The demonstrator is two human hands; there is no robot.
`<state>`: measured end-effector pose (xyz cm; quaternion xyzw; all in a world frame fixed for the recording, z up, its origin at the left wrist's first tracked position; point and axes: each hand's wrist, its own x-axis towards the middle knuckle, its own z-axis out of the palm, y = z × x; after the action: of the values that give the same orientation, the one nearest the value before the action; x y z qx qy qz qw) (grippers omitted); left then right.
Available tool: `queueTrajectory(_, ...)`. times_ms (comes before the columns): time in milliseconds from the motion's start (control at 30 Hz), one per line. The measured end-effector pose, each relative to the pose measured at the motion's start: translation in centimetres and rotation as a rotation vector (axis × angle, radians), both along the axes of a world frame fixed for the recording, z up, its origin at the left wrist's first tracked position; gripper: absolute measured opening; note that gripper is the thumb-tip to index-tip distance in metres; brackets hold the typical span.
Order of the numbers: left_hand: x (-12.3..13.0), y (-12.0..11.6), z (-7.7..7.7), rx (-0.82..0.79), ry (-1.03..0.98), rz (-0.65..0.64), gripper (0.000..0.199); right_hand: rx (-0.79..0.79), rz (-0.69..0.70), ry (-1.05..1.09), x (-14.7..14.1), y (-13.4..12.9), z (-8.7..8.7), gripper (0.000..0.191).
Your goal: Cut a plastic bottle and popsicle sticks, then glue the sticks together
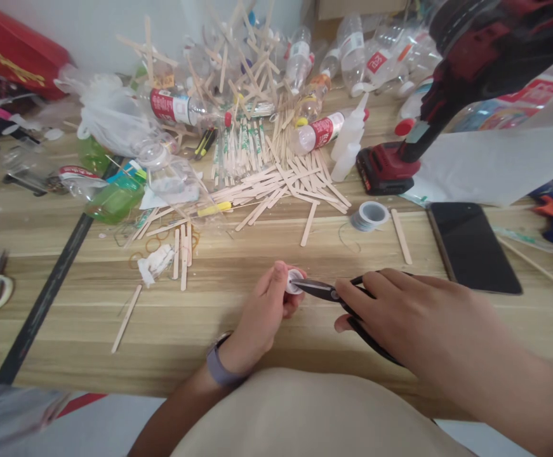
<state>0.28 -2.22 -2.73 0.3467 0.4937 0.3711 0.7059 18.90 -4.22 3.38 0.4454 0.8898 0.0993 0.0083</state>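
My left hand pinches a small white bottle cap near the table's front edge, its hollow side facing up to the right. In my right hand is a pair of black-handled scissors, gripped by the handles. Their blades look closed, and the tip rests in or against the inside of the cap. Part of the cap is hidden behind my left fingers. A roll of grey tape or wire lies beyond my hands, with a single wooden stick beside it.
A black phone lies to the right, below a red and black cordless drill standing on its battery. Piled wooden sticks and plastic bottles fill the back. White-handled scissors lie far left.
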Motion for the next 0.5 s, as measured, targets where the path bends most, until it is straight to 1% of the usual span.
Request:
queueTrajectory(100,0.0,0.0,0.1,-0.003,0.012,0.000,0.062,0.022,-0.001,-0.016,-0.2,0.0,0.2,0.018)
queueTrajectory(267,0.0,0.1,0.0,-0.014,0.021,-0.015,0.060,0.040,0.028,-0.052,-0.5,-0.1,0.0,0.010)
queueTrajectory(433,-0.1,0.2,-0.4,-0.051,0.022,-0.016,0.055,0.079,0.028,-0.003,-0.3,-0.2,-1.1,0.008)
queueTrajectory(500,-0.1,0.2,-0.5,-0.079,0.023,-0.005,0.053,0.087,0.020,0.023,-0.3,-0.3,-1.7,0.010)
